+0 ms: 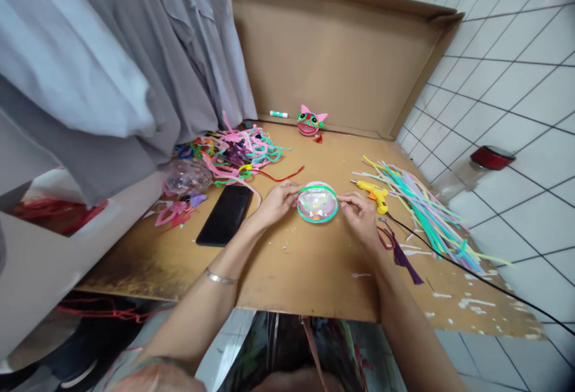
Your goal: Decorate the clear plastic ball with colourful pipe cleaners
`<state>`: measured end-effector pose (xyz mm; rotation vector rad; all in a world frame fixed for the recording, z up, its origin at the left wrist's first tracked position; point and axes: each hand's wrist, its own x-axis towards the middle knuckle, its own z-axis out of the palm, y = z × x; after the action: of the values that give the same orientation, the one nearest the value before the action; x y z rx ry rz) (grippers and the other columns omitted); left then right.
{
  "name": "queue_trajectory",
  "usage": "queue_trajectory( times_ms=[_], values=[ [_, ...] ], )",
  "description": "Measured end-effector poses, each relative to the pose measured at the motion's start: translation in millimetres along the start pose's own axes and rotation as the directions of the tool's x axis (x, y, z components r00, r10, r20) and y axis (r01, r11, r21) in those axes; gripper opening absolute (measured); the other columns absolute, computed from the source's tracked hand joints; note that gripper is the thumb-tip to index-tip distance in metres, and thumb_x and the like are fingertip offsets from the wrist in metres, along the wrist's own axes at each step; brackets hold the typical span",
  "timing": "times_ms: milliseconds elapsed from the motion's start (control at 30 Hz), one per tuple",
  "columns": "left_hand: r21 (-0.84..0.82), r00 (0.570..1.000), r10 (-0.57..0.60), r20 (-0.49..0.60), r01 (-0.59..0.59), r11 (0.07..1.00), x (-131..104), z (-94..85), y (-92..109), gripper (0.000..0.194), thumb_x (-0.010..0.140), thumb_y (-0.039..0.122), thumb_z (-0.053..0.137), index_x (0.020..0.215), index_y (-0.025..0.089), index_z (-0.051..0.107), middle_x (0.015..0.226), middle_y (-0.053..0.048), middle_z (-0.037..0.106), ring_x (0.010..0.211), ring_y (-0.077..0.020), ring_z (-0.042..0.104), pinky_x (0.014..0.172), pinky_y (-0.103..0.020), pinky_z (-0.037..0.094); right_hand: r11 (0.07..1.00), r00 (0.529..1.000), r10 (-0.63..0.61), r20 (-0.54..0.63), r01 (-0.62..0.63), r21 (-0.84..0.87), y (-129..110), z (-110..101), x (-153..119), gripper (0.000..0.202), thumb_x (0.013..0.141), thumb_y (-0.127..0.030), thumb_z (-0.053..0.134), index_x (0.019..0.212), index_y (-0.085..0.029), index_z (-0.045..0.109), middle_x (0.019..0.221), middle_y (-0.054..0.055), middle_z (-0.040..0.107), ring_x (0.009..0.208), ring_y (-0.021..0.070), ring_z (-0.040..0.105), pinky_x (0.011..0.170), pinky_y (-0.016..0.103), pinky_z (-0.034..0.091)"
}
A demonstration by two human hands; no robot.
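Observation:
A clear oval shell [317, 205] with a green and turquoise rim and small coloured bits showing in it is held at mid-table, between both hands. My left hand [281, 200] pinches its left edge with closed fingers. On the opposite edge, the fingertips of my right hand [358, 209] are pressed together. A yellow glue gun [376, 194] lies just right of my right hand, with its black cord running off to the right. A black phone [225, 215] rests to the left of my left hand.
Tangled pipe cleaners [247, 147] and a clear plastic ball [186, 176] fill the back left. Straight pipe cleaners [417, 206] and a purple tassel [405, 260] lie right. A pink-eared figure [309, 122] and a glue stick [279, 114] are near the cardboard wall [323, 56].

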<state>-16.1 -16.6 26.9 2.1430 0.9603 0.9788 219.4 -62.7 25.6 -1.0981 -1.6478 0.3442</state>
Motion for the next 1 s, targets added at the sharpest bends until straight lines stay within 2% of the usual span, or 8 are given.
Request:
queue_trajectory(
  times_ms=[100, 300, 533, 667, 767, 867, 1000],
  values=[
    [0.059, 0.999, -0.007, -0.043, 0.01, 0.998, 1, 1.7, -2, 0.028, 0.09, 0.017, 0.047, 0.105, 0.017, 0.071, 0.089, -0.006, 0.054, 0.086, -0.0162, 0.052, 0.083, -0.031, 0.045, 0.999, 1.0, -0.002, -0.008, 0.002, -0.039, 1, -1, 1, 0.015, 0.08, -0.025, 0.057, 0.083, -0.02, 0.072, 0.083, 0.006, 0.069, 0.081, 0.0207, 0.063, 0.077, 0.037, 0.051],
    [0.074, 0.999, -0.001, -0.052, 0.005, 0.997, 1, 3.3, 1, 0.032, 0.089, 0.016, 0.046, 0.108, 0.018, 0.071, 0.081, -0.004, 0.054, 0.081, -0.0154, 0.051, 0.081, -0.029, 0.045, 0.993, 0.999, -0.008, -0.037, 0.004, -0.118, 3, 1, 1, 0.018, 0.081, -0.034, 0.06, 0.084, -0.02, 0.072, 0.087, 0.007, 0.066, 0.087, 0.0228, 0.062, 0.082, 0.041, 0.05],
    [-0.111, 0.996, -0.073, -0.06, 0.066, 0.992, 1, 2.2, 4, 0.032, 0.083, 0.014, 0.055, 0.11, 0.018, 0.071, 0.092, -0.008, 0.072, 0.083, -0.0176, 0.062, 0.081, -0.03, 0.048, 0.991, 1.0, 0.026, -0.007, -0.026, -0.129, 5, 1, 1, 0.023, 0.082, -0.037, 0.058, 0.089, -0.02, 0.072, 0.088, 0.007, 0.067, 0.086, 0.0229, 0.061, 0.08, 0.041, 0.049],
    [-0.295, 0.99, -0.139, -0.028, 0.125, 0.947, 1, 4.3, 1, 0.033, 0.081, 0.016, 0.057, 0.11, 0.012, 0.071, 0.079, -0.006, 0.072, 0.065, -0.0134, 0.061, 0.067, -0.026, 0.048, 0.992, 0.999, 0.042, -0.009, -0.043, -0.116, 10, 0, 1, 0.023, 0.083, -0.037, 0.058, 0.089, -0.02, 0.071, 0.086, 0.007, 0.067, 0.084, 0.022, 0.061, 0.079, 0.039, 0.05],
    [-0.425, 0.987, -0.161, -0.01, 0.141, 0.894, 1, 6.5, 0, 0.033, 0.079, 0.017, 0.059, 0.109, 0.011, 0.071, 0.076, -0.005, 0.072, 0.062, -0.0119, 0.061, 0.064, -0.024, 0.049, 0.993, 0.999, 0.053, -0.013, -0.054, -0.109, 13, 1, 1, 0.024, 0.082, -0.039, 0.058, 0.089, -0.019, 0.071, 0.088, 0.007, 0.067, 0.087, 0.0221, 0.061, 0.079, 0.039, 0.05],
    [-0.453, 0.984, -0.175, -0.03, 0.143, 0.88, 2, 8.0, -1, 0.032, 0.076, 0.016, 0.062, 0.106, 0.01, 0.072, 0.075, -0.005, 0.071, 0.062, -0.0112, 0.061, 0.064, -0.023, 0.049, 0.994, 0.996, 0.084, -0.022, -0.085, -0.072, 16, 2, 1, 0.027, 0.082, -0.042, 0.059, 0.09, -0.018, 0.07, 0.091, 0.008, 0.068, 0.088, 0.0222, 0.062, 0.08, 0.039, 0.051],
    [-0.403, 0.976, -0.201, -0.081, 0.152, 0.902, 4, 9.7, -1, 0.034, 0.069, 0.011, 0.066, 0.102, 0.011, 0.073, 0.076, -0.004, 0.071, 0.062, -0.0098, 0.06, 0.063, -0.022, 0.049, 0.991, 0.99, 0.135, -0.027, -0.136, -0.019, 19, 3, 0, 0.029, 0.08, -0.044, 0.061, 0.09, -0.018, 0.069, 0.088, 0.007, 0.069, 0.082, 0.0207, 0.063, 0.078, 0.038, 0.052]
  ],
)
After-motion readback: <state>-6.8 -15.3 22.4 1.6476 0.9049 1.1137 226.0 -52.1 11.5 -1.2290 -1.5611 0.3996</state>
